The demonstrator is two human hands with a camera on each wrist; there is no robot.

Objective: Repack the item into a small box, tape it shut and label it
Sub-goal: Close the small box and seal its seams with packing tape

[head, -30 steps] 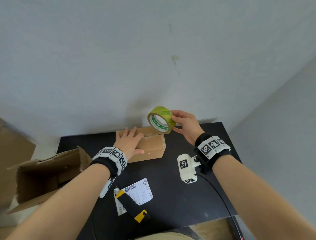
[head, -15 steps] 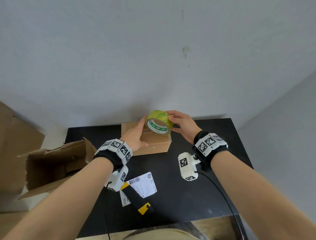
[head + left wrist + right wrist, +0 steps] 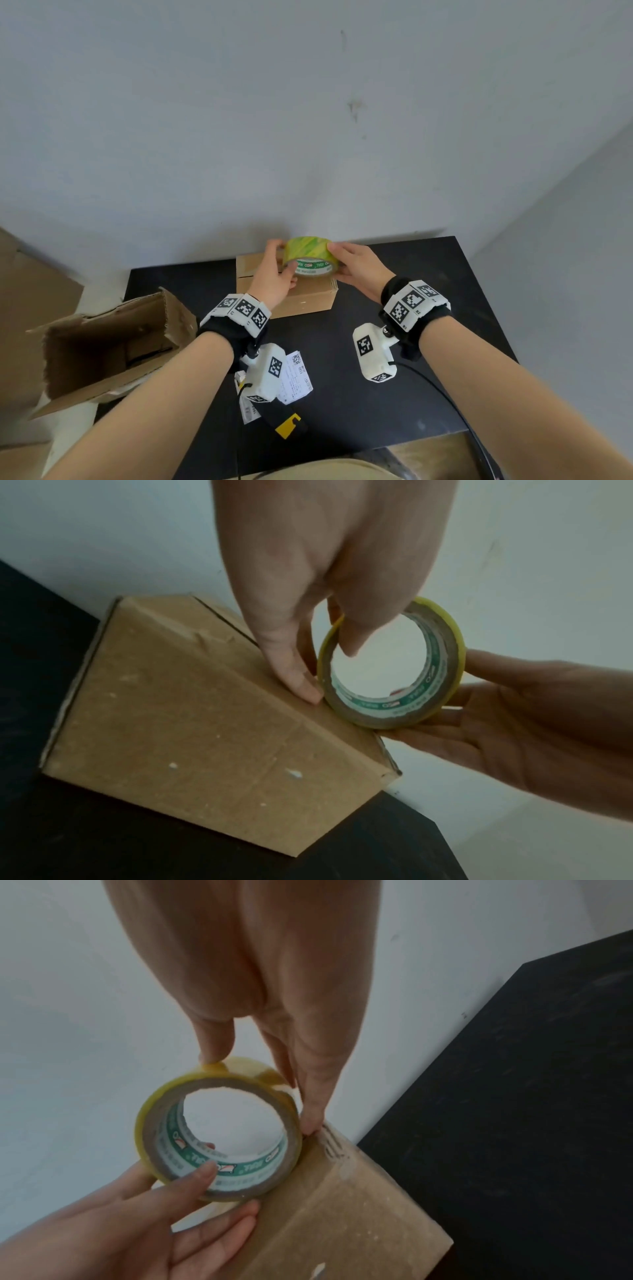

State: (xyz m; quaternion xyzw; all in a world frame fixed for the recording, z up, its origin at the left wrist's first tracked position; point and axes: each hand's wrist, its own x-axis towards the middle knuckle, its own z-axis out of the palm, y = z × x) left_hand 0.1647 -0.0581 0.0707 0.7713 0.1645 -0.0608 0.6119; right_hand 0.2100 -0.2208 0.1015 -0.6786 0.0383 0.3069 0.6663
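Observation:
A small closed cardboard box [image 3: 301, 301] sits at the back of the black table [image 3: 428, 308], near the wall. A yellow-green tape roll [image 3: 310, 255] stands on edge at the box's top, toward its right end. My right hand [image 3: 356, 270] grips the roll from the right, thumb on its rim. My left hand [image 3: 274, 277] pinches it from the left. In the left wrist view one left finger reaches into the tape roll [image 3: 441, 696] and the thumb lies outside it on the box [image 3: 192, 723]. In the right wrist view both hands hold the tape roll [image 3: 147, 1137] over the box [image 3: 342, 1218].
A larger open cardboard box [image 3: 102, 346] lies on its side at the table's left edge. White printed labels [image 3: 296, 377] and a black-and-yellow cutter [image 3: 289, 421] lie near the front, partly under my left wrist camera. The grey wall stands right behind the small box.
My left hand has lifted off the box top and taken hold of the roll. My right hand has brought the roll down and left onto the box.

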